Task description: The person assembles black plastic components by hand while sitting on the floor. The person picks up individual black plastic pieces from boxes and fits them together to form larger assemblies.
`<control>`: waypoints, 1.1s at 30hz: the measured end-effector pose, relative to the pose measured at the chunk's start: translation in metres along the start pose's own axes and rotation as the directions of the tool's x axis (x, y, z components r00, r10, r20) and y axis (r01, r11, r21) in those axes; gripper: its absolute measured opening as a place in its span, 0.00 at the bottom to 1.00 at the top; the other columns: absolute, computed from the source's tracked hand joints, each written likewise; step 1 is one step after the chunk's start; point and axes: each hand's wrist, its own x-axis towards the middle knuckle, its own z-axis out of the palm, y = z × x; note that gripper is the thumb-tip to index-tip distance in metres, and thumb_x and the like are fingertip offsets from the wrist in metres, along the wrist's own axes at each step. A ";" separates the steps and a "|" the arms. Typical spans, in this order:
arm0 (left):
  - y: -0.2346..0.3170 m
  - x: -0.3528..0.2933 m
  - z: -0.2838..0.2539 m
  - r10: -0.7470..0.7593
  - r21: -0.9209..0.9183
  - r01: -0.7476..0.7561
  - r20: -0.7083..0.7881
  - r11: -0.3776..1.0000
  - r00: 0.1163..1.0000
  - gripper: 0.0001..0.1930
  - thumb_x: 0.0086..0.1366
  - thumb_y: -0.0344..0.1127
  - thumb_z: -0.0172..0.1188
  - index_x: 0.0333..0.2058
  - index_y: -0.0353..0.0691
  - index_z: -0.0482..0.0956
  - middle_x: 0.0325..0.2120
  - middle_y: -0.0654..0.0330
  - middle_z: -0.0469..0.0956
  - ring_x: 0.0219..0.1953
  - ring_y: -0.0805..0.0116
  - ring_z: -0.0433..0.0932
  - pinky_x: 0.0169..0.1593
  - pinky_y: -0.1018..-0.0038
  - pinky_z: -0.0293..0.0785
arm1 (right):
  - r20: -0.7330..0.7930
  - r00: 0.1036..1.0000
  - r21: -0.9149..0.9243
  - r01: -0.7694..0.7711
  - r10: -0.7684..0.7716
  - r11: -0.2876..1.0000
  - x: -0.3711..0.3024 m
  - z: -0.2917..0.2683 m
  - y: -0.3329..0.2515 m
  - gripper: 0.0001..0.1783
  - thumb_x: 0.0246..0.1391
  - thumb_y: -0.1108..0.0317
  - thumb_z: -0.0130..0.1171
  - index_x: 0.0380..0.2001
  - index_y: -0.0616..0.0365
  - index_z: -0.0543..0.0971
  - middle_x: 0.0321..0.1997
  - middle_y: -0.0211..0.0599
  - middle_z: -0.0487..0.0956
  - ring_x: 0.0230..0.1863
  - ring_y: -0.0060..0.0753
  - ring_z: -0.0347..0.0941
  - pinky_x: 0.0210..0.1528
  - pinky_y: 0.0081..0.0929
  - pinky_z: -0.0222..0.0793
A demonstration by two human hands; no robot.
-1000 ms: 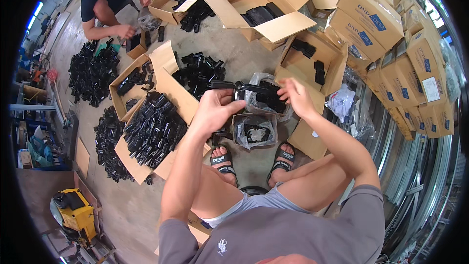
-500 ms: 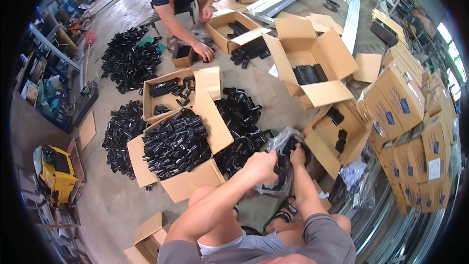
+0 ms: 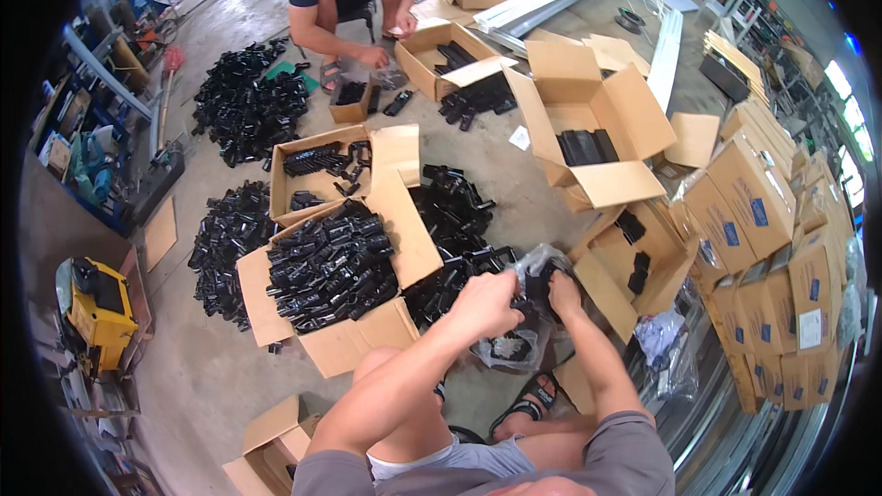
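Both hands close on a clear plastic bag [image 3: 531, 268] of black plastic parts held above the knees: the left hand [image 3: 487, 305] grips its near side, the right hand [image 3: 562, 292] pinches the film. The film looks thin, slippery, easily torn; the contents seem stiff and light, so supporting underneath seems safest. An open carton of black parts [image 3: 333, 266] lies just left.

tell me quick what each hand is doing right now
Left hand: closed on the clear plastic bag of black parts.
Right hand: closed on the same bag, at its top.
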 end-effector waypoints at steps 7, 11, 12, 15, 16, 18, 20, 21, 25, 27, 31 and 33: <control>-0.010 -0.017 -0.012 -0.015 -0.077 0.005 -0.117 0.997 0.993 0.22 0.50 0.36 0.72 0.43 0.33 0.78 0.41 0.43 0.83 0.47 0.50 0.82 0.52 0.62 0.77 | 0.119 0.992 0.654 -0.047 -0.041 0.755 -0.054 -0.174 -0.119 0.16 0.59 0.73 0.58 0.51 0.59 0.77 0.37 0.44 0.84 0.36 0.35 0.82 0.36 0.32 0.77; 0.013 -0.006 -0.003 0.041 -0.055 -0.045 -0.073 0.997 0.996 0.22 0.51 0.35 0.71 0.44 0.33 0.77 0.42 0.43 0.82 0.48 0.48 0.81 0.52 0.62 0.77 | -0.225 0.971 0.670 0.215 -0.082 0.710 -0.109 -0.248 -0.149 0.13 0.56 0.77 0.62 0.46 0.61 0.79 0.38 0.40 0.82 0.34 0.25 0.80 0.33 0.22 0.74; 0.015 -0.006 -0.001 0.058 -0.044 -0.062 -0.074 0.997 0.996 0.22 0.51 0.35 0.71 0.44 0.33 0.77 0.42 0.43 0.82 0.47 0.48 0.82 0.51 0.62 0.77 | -0.327 0.929 0.546 0.334 -0.172 0.768 -0.119 -0.255 -0.154 0.13 0.55 0.77 0.63 0.45 0.61 0.80 0.37 0.40 0.82 0.34 0.26 0.79 0.33 0.22 0.74; 0.016 -0.005 0.009 0.101 -0.032 -0.104 -0.083 0.994 0.991 0.22 0.51 0.34 0.71 0.43 0.33 0.76 0.39 0.43 0.83 0.44 0.45 0.82 0.48 0.60 0.77 | -0.433 0.847 0.388 0.484 -0.308 0.784 -0.132 -0.249 -0.172 0.10 0.51 0.80 0.65 0.38 0.61 0.82 0.35 0.38 0.81 0.33 0.31 0.79 0.33 0.25 0.74; 0.017 -0.006 0.011 0.128 -0.016 -0.130 -0.093 0.991 0.987 0.21 0.51 0.34 0.71 0.43 0.33 0.76 0.38 0.43 0.83 0.43 0.45 0.82 0.48 0.59 0.77 | -0.430 0.833 0.372 0.514 -0.348 0.773 -0.132 -0.245 -0.175 0.10 0.50 0.80 0.65 0.38 0.61 0.82 0.35 0.38 0.81 0.34 0.33 0.78 0.33 0.26 0.74; 0.018 -0.009 0.016 0.161 0.007 -0.162 -0.100 0.987 0.982 0.21 0.50 0.33 0.70 0.42 0.33 0.76 0.37 0.42 0.83 0.42 0.44 0.82 0.47 0.58 0.76 | -0.438 0.773 0.282 0.603 -0.459 0.746 -0.129 -0.235 -0.176 0.10 0.48 0.81 0.65 0.36 0.61 0.81 0.34 0.38 0.80 0.35 0.40 0.77 0.36 0.30 0.75; 0.018 -0.012 0.020 0.171 0.020 -0.170 -0.097 0.985 0.980 0.20 0.50 0.33 0.70 0.42 0.33 0.76 0.36 0.42 0.83 0.41 0.43 0.81 0.46 0.58 0.76 | -0.436 0.725 0.202 0.656 -0.533 0.727 -0.127 -0.225 -0.170 0.10 0.47 0.81 0.65 0.35 0.62 0.81 0.34 0.38 0.80 0.35 0.41 0.77 0.37 0.31 0.74; 0.019 -0.013 0.022 0.169 0.027 -0.167 -0.102 0.986 0.980 0.20 0.50 0.32 0.69 0.42 0.33 0.76 0.36 0.42 0.82 0.41 0.43 0.81 0.46 0.57 0.76 | -0.432 0.700 0.164 0.682 -0.569 0.713 -0.126 -0.221 -0.169 0.10 0.47 0.81 0.65 0.35 0.62 0.81 0.34 0.38 0.80 0.35 0.41 0.76 0.38 0.32 0.74; 0.017 -0.009 0.035 0.118 0.025 -0.116 -0.110 0.993 0.987 0.21 0.50 0.33 0.69 0.42 0.33 0.76 0.35 0.41 0.82 0.40 0.43 0.81 0.45 0.57 0.76 | -0.403 0.674 0.079 0.700 -0.619 0.710 -0.121 -0.203 -0.166 0.09 0.47 0.81 0.64 0.34 0.62 0.80 0.33 0.37 0.80 0.33 0.41 0.75 0.37 0.33 0.74; 0.017 -0.007 0.036 0.135 0.018 -0.134 -0.122 0.991 0.983 0.21 0.50 0.34 0.70 0.42 0.33 0.76 0.34 0.41 0.82 0.40 0.43 0.81 0.45 0.58 0.76 | -0.447 0.680 0.110 0.686 -0.581 0.719 -0.120 -0.202 -0.164 0.10 0.45 0.80 0.65 0.34 0.61 0.81 0.33 0.37 0.79 0.33 0.41 0.74 0.36 0.33 0.73; 0.021 -0.008 0.026 0.129 -0.012 -0.132 -0.123 0.991 0.984 0.21 0.51 0.34 0.71 0.42 0.33 0.76 0.35 0.42 0.82 0.40 0.43 0.81 0.45 0.58 0.76 | -0.528 0.707 0.163 0.628 -0.470 0.761 -0.118 -0.210 -0.154 0.11 0.44 0.77 0.68 0.34 0.57 0.82 0.36 0.35 0.79 0.36 0.39 0.74 0.37 0.32 0.70; 0.023 -0.008 0.024 0.103 -0.016 -0.106 -0.109 0.994 0.989 0.22 0.51 0.34 0.72 0.43 0.33 0.76 0.35 0.42 0.82 0.40 0.43 0.81 0.45 0.59 0.76 | -0.547 0.674 0.058 0.622 -0.496 0.781 -0.117 -0.215 -0.154 0.12 0.42 0.75 0.69 0.34 0.53 0.83 0.39 0.33 0.80 0.39 0.38 0.74 0.40 0.32 0.68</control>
